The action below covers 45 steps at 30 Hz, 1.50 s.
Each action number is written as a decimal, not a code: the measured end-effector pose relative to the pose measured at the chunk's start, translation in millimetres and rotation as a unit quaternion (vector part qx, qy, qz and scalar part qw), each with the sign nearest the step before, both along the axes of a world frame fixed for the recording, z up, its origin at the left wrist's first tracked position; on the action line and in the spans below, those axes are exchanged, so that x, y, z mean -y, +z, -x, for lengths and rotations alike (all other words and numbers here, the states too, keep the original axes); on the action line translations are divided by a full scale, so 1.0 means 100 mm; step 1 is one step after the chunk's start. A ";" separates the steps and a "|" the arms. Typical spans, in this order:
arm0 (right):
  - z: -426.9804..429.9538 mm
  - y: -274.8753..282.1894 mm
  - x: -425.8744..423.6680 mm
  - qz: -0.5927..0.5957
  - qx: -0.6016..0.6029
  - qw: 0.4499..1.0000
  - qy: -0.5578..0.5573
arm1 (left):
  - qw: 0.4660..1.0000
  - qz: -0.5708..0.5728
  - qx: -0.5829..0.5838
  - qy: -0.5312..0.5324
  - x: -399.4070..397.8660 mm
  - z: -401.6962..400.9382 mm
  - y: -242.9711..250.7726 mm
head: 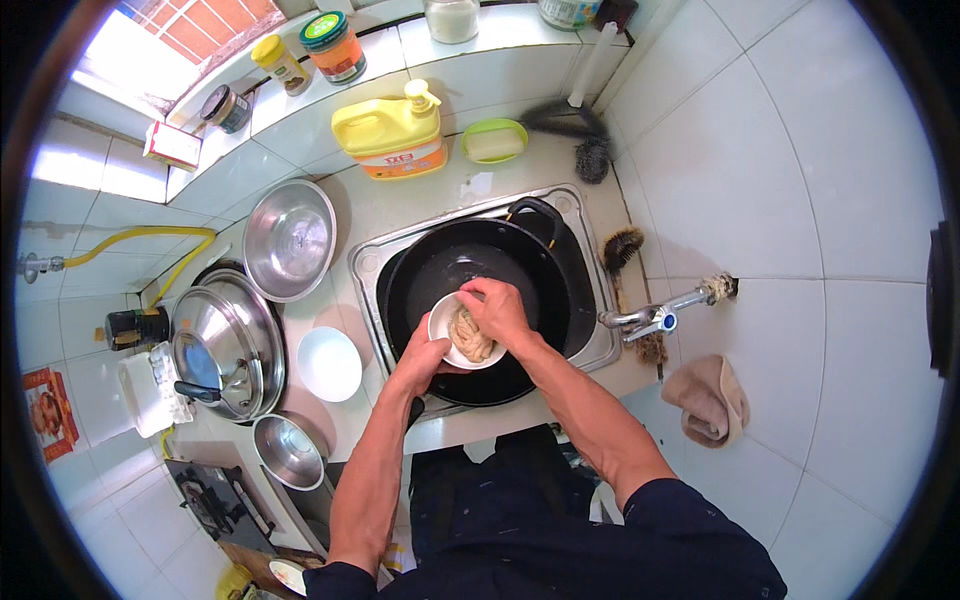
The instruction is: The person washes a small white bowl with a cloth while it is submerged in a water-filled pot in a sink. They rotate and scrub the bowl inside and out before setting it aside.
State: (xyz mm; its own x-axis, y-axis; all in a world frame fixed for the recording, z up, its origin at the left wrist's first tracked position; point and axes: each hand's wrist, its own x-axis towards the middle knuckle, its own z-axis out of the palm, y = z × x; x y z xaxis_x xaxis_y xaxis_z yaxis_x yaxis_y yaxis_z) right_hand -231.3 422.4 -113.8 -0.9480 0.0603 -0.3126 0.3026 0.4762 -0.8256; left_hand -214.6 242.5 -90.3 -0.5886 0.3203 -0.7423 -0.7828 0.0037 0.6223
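Note:
A small white bowl (484,361) is tilted over a large black pan (420,262), which sits in the steel sink (367,262). My left hand (425,356) grips the bowl from its left side, thumb at the rim. Inside the bowl lies a beige, folded, soft mass (470,337); what it is cannot be told for certain. My right hand (496,309) is at the bowl's upper right rim, fingertips bent over the inner edge. Whether these fingers pinch the rim or touch the mass is hidden.
Left of the sink are a white bowl (329,364), steel basins (289,240) and a lidded steel pan (225,345). Behind stand a yellow detergent bottle (394,139) and a green soap dish (495,141). A wall faucet (652,320) reaches the sink's right edge, above a hanging cloth (706,401).

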 end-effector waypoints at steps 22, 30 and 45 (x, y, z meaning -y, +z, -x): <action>0.06 -0.01 -0.03 -0.091 0.033 0.995 0.039 | 0.999 -0.003 0.038 0.022 -0.08 -0.02 0.03; -0.07 -0.31 -0.16 -0.074 -0.035 0.994 0.067 | 0.996 -0.025 0.075 0.030 0.00 -0.02 -0.14; -0.05 -0.18 0.09 -0.049 -0.143 0.967 0.204 | 0.992 0.087 0.041 0.081 -0.13 0.06 -0.29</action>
